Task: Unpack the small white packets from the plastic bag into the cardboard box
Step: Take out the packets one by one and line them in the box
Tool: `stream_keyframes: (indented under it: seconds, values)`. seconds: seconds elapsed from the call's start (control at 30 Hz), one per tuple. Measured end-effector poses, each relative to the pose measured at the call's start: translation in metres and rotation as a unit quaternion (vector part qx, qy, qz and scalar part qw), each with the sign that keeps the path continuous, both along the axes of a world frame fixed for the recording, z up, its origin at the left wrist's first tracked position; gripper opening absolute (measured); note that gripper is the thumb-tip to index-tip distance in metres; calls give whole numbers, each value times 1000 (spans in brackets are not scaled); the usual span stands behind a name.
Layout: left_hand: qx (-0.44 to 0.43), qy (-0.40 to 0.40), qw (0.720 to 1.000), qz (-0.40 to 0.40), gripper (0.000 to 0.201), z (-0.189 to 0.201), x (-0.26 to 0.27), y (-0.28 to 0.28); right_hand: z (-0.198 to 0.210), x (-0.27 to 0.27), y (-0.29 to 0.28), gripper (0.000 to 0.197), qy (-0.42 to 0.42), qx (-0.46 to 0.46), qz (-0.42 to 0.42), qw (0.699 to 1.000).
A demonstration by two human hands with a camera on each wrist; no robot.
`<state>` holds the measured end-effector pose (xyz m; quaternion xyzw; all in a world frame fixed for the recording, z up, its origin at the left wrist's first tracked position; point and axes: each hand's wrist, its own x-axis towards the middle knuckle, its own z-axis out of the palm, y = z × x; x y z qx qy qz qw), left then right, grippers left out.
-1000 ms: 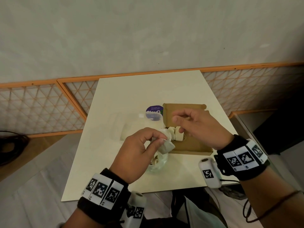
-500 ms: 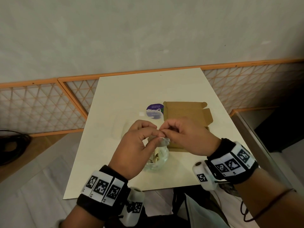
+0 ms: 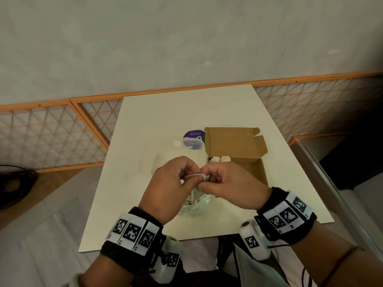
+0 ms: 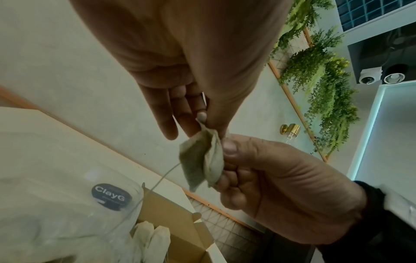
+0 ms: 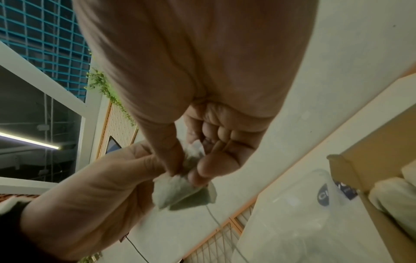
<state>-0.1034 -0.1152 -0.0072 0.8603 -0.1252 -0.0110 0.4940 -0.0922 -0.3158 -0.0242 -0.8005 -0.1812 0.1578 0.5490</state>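
Both hands meet above the clear plastic bag (image 3: 193,206) and pinch one small white packet (image 3: 196,177) between them. My left hand (image 3: 191,179) holds its left side, my right hand (image 3: 204,180) its right side. The left wrist view shows that packet (image 4: 202,160) folded, with a thin string hanging down from it. It appears again in the right wrist view (image 5: 178,192). The open cardboard box (image 3: 253,168) lies just right of the hands, with two packets (image 3: 219,159) standing at its far left corner. More packets lie inside the bag, partly hidden by my hands.
A round purple sticker (image 3: 193,139) sits on the clear bag near the box lid (image 3: 234,141). The cream table (image 3: 186,112) stops at a near edge just behind my wrists. An orange lattice railing (image 3: 51,137) runs along the left and far sides.
My right hand came back from the box to the left hand and took hold of the packet that the left hand lifted out of the bag. Both hands now hold it.
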Motion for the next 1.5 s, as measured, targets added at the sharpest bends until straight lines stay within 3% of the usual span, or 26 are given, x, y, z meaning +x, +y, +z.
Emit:
stream_keyframes:
  seconds: [0.17,0.27,0.43,0.57,0.73,0.9,1.0,1.27,1.5]
  values:
    - [-17,4,1000,16,14,-8,3,-5,-8,-1,-1,4,-27,-22,-31,999]
    - [-32,17,999,40,15,-15,5,-2,-3,8,-15,5,-31,10,-68,997]
    - [29,41,998,49,12,-36,8,7,15,36,-48,15,-73,-9,-166,983]
    - [97,48,992,57,9,-58,8,15,2,54,-62,8,-86,-163,-157,970]
    - [142,59,986,63,10,-76,5,20,-57,75,-45,5,-9,-330,-65,942]
    - [176,59,981,53,8,-84,5,21,-100,91,-26,7,54,-349,-79,932]
    - [182,61,980,52,7,-86,5,21,-106,96,-15,19,64,-356,-114,925]
    - [158,78,983,47,7,-88,5,22,-117,95,-5,14,19,-357,-184,915]
    - [149,75,985,51,5,-86,5,24,-114,68,-8,10,-62,-377,-155,911]
